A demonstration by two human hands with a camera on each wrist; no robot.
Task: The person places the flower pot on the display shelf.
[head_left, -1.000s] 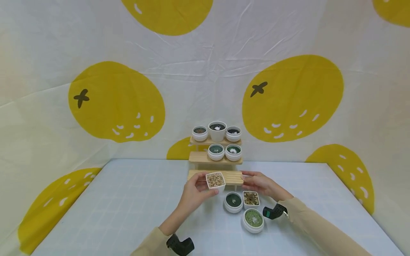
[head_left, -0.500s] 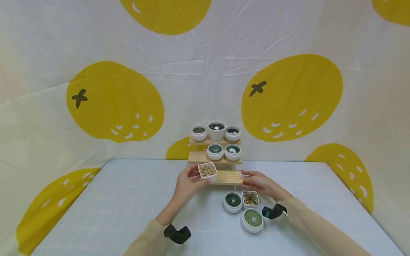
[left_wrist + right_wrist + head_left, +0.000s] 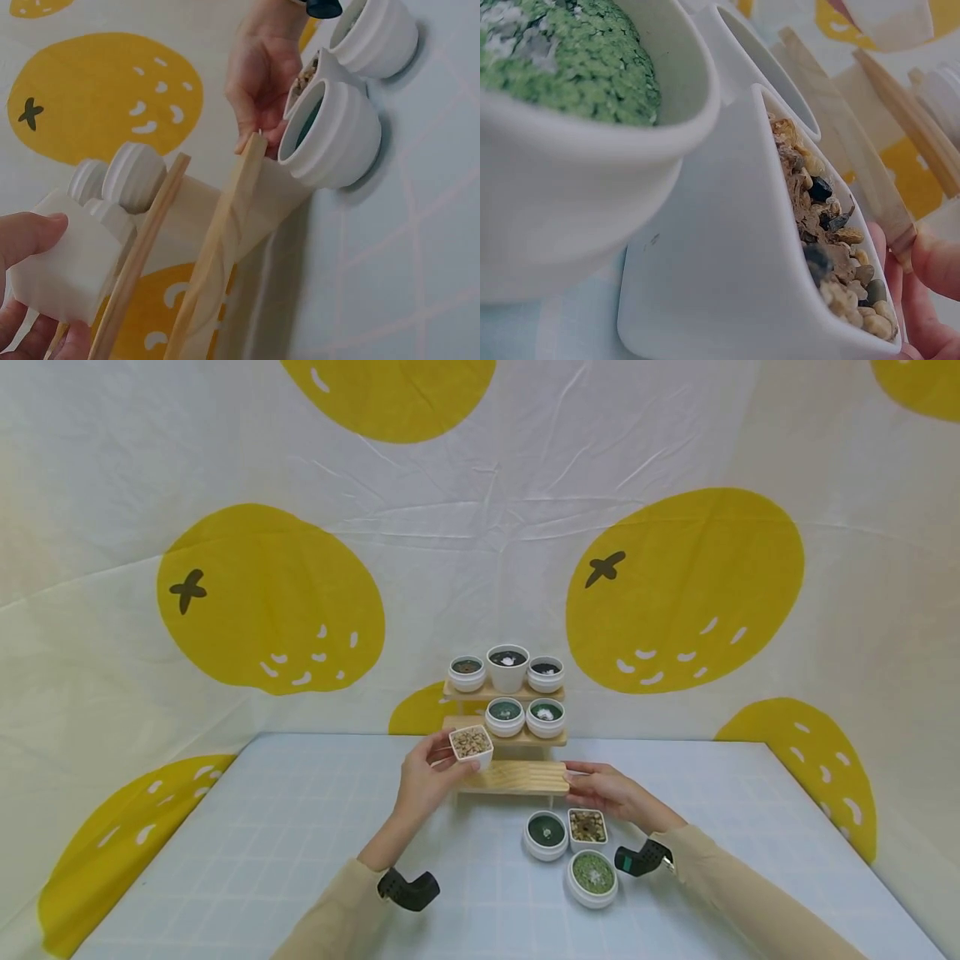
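Note:
In the head view my left hand (image 3: pixel 420 787) grips a square white pot (image 3: pixel 472 747) of pale pebbles, tilted, in front of the middle shelf's left end. The left wrist view has thumb and fingers on opposite sides of that pot (image 3: pixel 66 259). My right hand (image 3: pixel 617 795) holds the right end of the wooden stand's lowest shelf (image 3: pixel 517 777). Its thumb and fingers pinch the shelf's edge in the right wrist view, where part of the right hand (image 3: pixel 934 262) is cut off. No pot stands on the lowest shelf.
Several white pots, such as a tall one (image 3: pixel 508 670), stand on the upper two shelves. Below my right hand are a round dark-green pot (image 3: pixel 546 837), a square pebble pot (image 3: pixel 587 828) and a round light-green pot (image 3: pixel 592 878). A patterned cloth (image 3: pixel 480 527) hangs behind.
My left hand has carried the square pot left and farther back, from over the lowest shelf to by the middle shelf's left end. The right hand stays on the shelf end.

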